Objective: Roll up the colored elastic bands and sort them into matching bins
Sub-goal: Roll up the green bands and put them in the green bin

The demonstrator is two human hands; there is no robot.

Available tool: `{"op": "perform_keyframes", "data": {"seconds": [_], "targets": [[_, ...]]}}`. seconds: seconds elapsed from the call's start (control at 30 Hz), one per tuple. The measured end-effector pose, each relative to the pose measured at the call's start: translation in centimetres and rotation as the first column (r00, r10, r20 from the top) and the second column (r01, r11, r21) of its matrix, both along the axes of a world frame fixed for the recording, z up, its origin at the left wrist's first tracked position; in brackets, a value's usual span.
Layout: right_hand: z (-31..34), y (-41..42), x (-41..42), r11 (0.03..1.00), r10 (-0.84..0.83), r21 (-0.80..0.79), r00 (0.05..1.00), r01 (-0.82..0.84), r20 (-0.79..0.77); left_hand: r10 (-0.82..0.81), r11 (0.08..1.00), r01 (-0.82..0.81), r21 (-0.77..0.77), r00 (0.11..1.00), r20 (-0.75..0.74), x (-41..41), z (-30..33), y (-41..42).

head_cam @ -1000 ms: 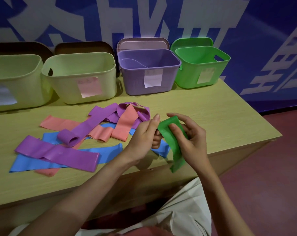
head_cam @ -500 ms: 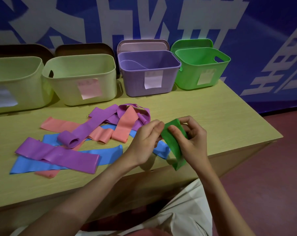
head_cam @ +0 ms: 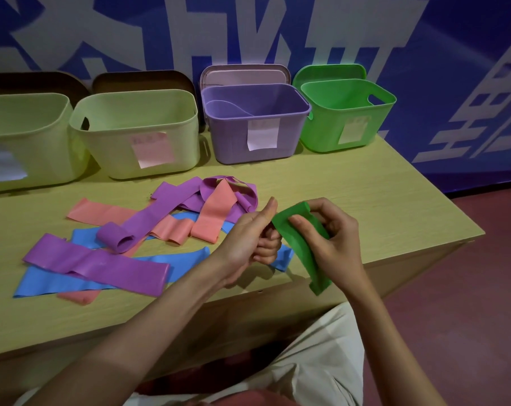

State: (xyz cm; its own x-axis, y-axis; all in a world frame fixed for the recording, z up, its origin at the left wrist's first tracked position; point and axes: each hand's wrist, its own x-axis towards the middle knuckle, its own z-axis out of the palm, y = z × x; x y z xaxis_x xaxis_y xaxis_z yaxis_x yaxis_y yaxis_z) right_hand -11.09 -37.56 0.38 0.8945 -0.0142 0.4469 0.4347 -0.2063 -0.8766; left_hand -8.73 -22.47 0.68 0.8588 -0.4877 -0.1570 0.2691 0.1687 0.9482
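Holding: we have the green band [head_cam: 299, 244] between both hands, above the near right edge of the table [head_cam: 365, 206].
Right hand: our right hand [head_cam: 333, 244] has its thumb pressed on the band's near face and its fingers curled round the back, so it grips the band near the top.
Left hand: our left hand [head_cam: 251, 235] touches the band's upper left edge, thumb raised and straight, the other fingers curled; we cannot tell whether they pinch the band or only lie against it.
Green band: its top end is bent over by our fingers, and its lower end hangs free past the table edge.
Loose bands: purple bands [head_cam: 101, 266], pink bands [head_cam: 210, 213] and blue bands [head_cam: 178, 263] lie overlapped on the table, left of our hands; one purple band [head_cam: 122, 237] is curled into a loop at its near end.
Green bin [head_cam: 324, 124]: it stands at the far right of the row, well apart from the green band, with a paper label on its front.
Purple bin [head_cam: 233, 142]: just left of the green bin, labelled in white.
Pale green bins: two [head_cam: 116, 159] [head_cam: 43, 148] stand to the left, the nearer one with a pink label.
Lids: they lean against the blue wall [head_cam: 453, 39] behind the bins.
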Motion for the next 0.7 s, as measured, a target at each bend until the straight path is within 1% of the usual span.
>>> {"op": "perform_keyframes", "data": {"seconds": [0.07,0.2,0.27,0.4,0.5,0.63,0.7], "targets": [[-0.3,0.1,0.1,1.0,-0.015,0.022,1.0,0.016,-0.017,0.045,0.995,-0.05,0.081,0.996,0.071,0.1,-0.3,-0.2],[-0.6,0.2,0.2,0.998,-0.026,0.054,0.999,0.028,-0.038,0.074,0.993,-0.093,0.071,0.967,0.243,0.1,-0.8,0.1],[-0.5,0.4,0.2,0.998,-0.029,0.057,0.999,0.031,-0.028,0.063,0.99,-0.102,0.102,0.939,0.337,-0.1,-1.0,0.2],[-0.6,0.7,0.2,0.997,0.022,0.074,0.998,-0.018,-0.063,0.097,0.978,-0.161,0.135,0.916,0.39,-0.1,-1.2,0.2],[-0.3,0.7,-0.2,0.998,0.042,0.053,0.996,-0.038,-0.078,0.124,0.976,-0.181,0.124,0.921,0.369,0.0,-0.8,0.2],[0.5,0.5,-0.4,0.997,0.075,-0.001,0.996,-0.075,-0.041,0.145,0.984,-0.163,0.068,0.967,0.211,0.2,0.2,0.5],[0.7,0.5,-0.4,0.995,0.095,-0.017,0.995,-0.095,-0.009,0.1,0.995,-0.101,0.003,0.986,0.133,0.2,0.5,0.8]]}}
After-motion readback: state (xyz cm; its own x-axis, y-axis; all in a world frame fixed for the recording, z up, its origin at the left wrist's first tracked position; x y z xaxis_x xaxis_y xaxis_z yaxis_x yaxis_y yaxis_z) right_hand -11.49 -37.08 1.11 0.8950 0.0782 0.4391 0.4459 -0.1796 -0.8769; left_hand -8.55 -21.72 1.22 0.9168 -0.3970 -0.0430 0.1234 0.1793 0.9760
